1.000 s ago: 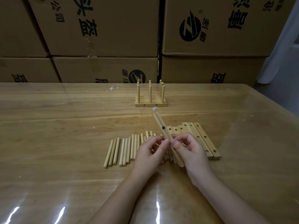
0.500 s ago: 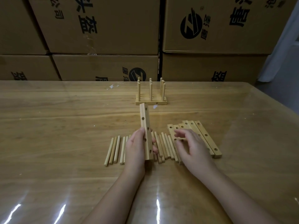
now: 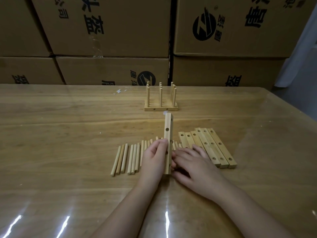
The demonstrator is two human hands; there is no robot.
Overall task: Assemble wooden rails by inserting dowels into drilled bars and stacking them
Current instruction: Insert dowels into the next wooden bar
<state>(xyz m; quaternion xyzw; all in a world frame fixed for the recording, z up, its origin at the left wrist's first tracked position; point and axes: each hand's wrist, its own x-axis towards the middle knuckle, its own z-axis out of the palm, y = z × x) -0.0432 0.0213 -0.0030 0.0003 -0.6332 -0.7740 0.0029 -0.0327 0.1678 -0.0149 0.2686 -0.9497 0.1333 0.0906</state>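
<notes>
I am watching the left hand [image 3: 154, 157] gripping a drilled bar [image 3: 168, 133] around its lower half, holding it raised off the table [image 3: 68, 134] with its long axis running away from me, toward the finished rail [image 3: 161, 108] standing farther back. The bar's row of holes is facing right, and the coming move is hanging on that. The right hand [image 3: 193, 162] is lying just beside the holed face, palm down, fingers reaching left over the loose dowels [image 3: 125, 157], which are lying in a row pointing away from me like the bar itself. Its fingertips are disappearing behind the bar, so I cannot tell whether they are pinching a dowel or only resting there. I am judging the right hand the nearer one for fetching a dowel, which will need turning crosswise to meet a hole. The spare bars [image 3: 214, 146] are lying just right of that hand.
</notes>
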